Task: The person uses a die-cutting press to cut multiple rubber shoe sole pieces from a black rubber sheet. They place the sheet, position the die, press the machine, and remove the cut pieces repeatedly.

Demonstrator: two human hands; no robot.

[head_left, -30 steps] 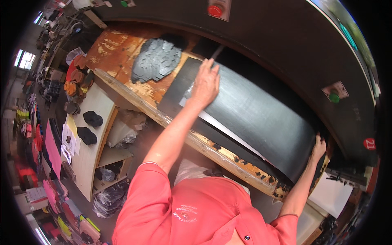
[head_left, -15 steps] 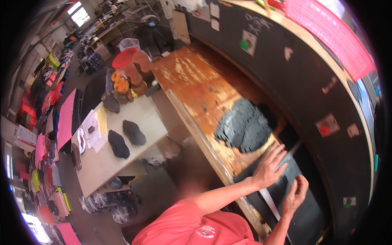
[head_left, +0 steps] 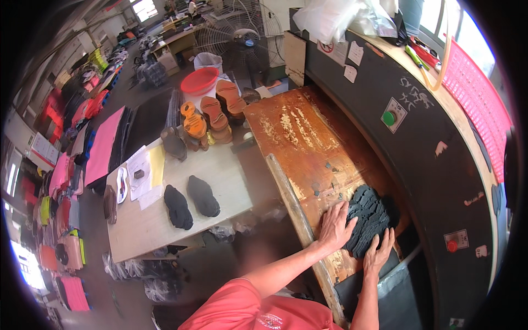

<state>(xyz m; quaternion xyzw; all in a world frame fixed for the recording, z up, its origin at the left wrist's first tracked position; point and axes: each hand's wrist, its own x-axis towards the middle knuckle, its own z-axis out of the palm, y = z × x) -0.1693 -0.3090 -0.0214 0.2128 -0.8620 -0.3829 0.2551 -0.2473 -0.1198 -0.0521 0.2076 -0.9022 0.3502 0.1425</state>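
Note:
A heap of dark grey, sole-shaped flat pieces [head_left: 367, 215] lies layered on the worn brown board [head_left: 291, 129]. My left hand [head_left: 334, 226] rests against the heap's left side, fingers stretched out. At the near right edge of the heap, my right hand [head_left: 379, 253] touches it with straight, slightly spread fingers. Neither hand is closed round a piece. Small dark scraps are scattered on the board just beyond the heap. A black sheet [head_left: 352, 291] lies below my hands, partly hidden by my right forearm.
A dark curved machine panel with a green button [head_left: 389, 118] and a red button [head_left: 452, 246] borders the board. On the left, a pale table [head_left: 129, 234] carries two dark soles, papers and brown and orange soles. A pink basket [head_left: 476, 99] stands above the panel.
My hands have moved from over the black sheet onto the heap's sides. The heap looks narrower and more gathered. The view has shifted, with the table and board appearing lower and further right.

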